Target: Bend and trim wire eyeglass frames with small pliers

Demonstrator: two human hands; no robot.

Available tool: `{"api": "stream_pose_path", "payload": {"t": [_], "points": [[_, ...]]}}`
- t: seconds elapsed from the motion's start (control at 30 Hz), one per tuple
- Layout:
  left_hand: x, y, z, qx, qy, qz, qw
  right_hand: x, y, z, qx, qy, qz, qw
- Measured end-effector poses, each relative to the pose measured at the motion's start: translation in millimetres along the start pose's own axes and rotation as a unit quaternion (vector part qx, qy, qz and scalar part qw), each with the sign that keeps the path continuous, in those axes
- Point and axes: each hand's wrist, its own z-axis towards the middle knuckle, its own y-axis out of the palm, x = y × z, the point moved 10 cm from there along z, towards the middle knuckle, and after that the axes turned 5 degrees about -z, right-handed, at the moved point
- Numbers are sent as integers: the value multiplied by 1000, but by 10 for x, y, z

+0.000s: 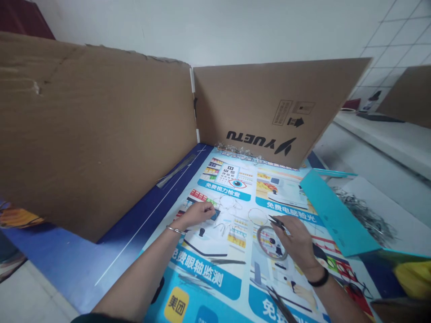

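Wire frame (232, 202): left hand (198, 213) pinches its end, right hand (293, 242) grips black pliers (276, 221), so we should press it flat and nip squarely.

A poster (215, 273) lies flat on the table, with 2 cardboard panels standing at its edges: the left panel (94, 134) and the back panel (269, 103), which has a heap of small parts (235, 150) at its foot. The left hand (198, 213) rests left of centre. The right hand (296, 244) lies over a ring (266, 233), with wire pieces (232, 204) between the 2 hands and an open box (336, 215) of metal bits (363, 215) to its right.
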Motion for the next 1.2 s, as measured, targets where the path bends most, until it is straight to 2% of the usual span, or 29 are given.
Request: {"api": "stream_pose_path", "payload": {"t": [0.37, 0.97, 1.2], "points": [[-58, 9, 44, 13, 9, 53, 998, 17, -7, 3, 4, 6, -6, 1000], [1, -16, 27, 22, 6, 0, 1000, 27, 32, -1, -1, 17, -4, 1000], [-24, -4, 28, 24, 6, 19, 1000, 14, 17, 19, 3, 20, -3, 1000]]}}
